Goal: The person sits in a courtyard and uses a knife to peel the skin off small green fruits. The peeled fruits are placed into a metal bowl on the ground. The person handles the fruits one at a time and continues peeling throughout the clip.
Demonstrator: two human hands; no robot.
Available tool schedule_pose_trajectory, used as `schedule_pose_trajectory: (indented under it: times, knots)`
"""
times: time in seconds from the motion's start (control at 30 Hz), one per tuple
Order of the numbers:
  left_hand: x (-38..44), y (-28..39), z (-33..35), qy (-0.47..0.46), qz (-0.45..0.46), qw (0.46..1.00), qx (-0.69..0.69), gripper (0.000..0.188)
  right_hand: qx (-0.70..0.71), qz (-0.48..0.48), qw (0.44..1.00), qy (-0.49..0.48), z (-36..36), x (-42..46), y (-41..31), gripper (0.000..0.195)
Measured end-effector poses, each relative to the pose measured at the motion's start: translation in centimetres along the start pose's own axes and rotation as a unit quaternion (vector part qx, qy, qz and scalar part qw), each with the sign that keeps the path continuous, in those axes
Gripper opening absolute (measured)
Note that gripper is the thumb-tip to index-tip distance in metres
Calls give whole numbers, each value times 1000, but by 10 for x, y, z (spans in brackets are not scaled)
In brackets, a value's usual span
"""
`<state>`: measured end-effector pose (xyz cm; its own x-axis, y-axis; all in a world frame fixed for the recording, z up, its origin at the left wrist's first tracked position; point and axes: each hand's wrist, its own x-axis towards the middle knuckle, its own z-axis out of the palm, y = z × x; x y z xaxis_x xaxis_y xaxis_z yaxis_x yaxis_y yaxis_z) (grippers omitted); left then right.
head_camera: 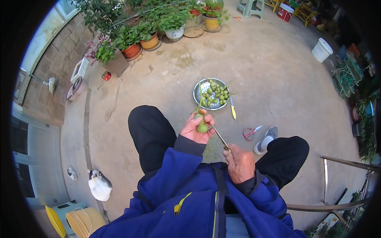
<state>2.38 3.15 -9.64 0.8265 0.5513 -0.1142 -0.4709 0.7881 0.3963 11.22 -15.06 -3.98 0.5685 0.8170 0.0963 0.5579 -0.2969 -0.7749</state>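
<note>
My left hand (195,128) holds a small green gourd (202,128) with its stem pointing up and away from me. In my right hand (240,162) is the handle of a slim metal tool (219,135), perhaps a knife or scraper. Its far end reaches the gourd's right side near my left fingertips; whether it touches is hidden. Beyond my hands, a perforated metal basin (196,99) on the ground holds several small green gourds (221,92). A knife with a yellow handle (233,113) leans at or lies beside the basin's right rim.
Red-handled scissors (249,134) lie near my shoe (269,136). Potted plants (174,26) line the back left. A white bucket (322,50) stands far right. A cat (99,186) rests at left, and a metal-framed rack (326,181) is at right.
</note>
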Motion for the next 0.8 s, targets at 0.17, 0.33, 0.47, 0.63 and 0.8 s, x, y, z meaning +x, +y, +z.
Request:
schedule_pose_trajectory:
  times: [0.17, 0.33, 0.47, 0.63, 0.8]
  knots:
    - [1, 6, -3, 16, -13, 1000, -7, 31, -58, 1, 998, 0, -1, 0, -8, 20]
    - [6, 8, -1, 122, 13, 991, 48, 39, -44, -3, 999, -25, 9, 9, -8, 18]
    - [20, 19, -26, 114, 33, 993, 26, 43, -59, 3, 997, -58, 23, 27, -11, 17]
    - [27, 15, -20, 157, 93, 981, 67, 53, -97, -3, 992, -80, 32, 37, -9, 16]
    - [25, 18, -18, 147, 100, 979, 100, 60, -118, -2, 989, -91, 39, 44, -12, 18]
